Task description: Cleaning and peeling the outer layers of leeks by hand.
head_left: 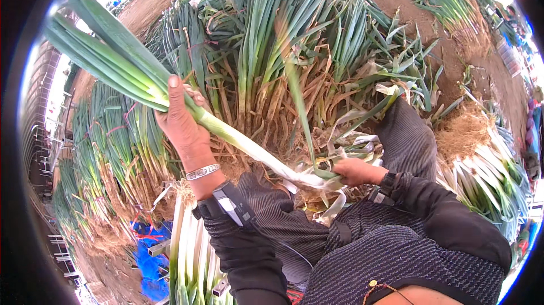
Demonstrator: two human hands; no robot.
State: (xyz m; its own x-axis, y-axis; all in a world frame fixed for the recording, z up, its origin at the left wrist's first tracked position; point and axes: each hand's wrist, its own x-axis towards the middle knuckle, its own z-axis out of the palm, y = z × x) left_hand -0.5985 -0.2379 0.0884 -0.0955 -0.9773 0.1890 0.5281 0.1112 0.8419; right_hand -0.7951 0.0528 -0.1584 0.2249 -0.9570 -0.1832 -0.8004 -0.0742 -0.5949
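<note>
My left hand [184, 123] is closed around a long green onion [246, 149], which slants from its broad green leaves at upper left down to its white lower end at right. My right hand [360, 172] is closed at that lower end, gripping a peeled outer leaf [300, 112]; the leaf's upper part stands up, blurred by motion. Loose stripped leaves [362, 146] lie around the right hand. The root tip is hard to make out.
Upright unpeeled bundles [255, 50] stand ahead and at left [113, 152]. White-stemmed onions lie at right [470, 174] and lower left [187, 248], near a blue plastic sheet [153, 268]. Another pile [436, 4] sits on the dirt ground [487, 78] at back right.
</note>
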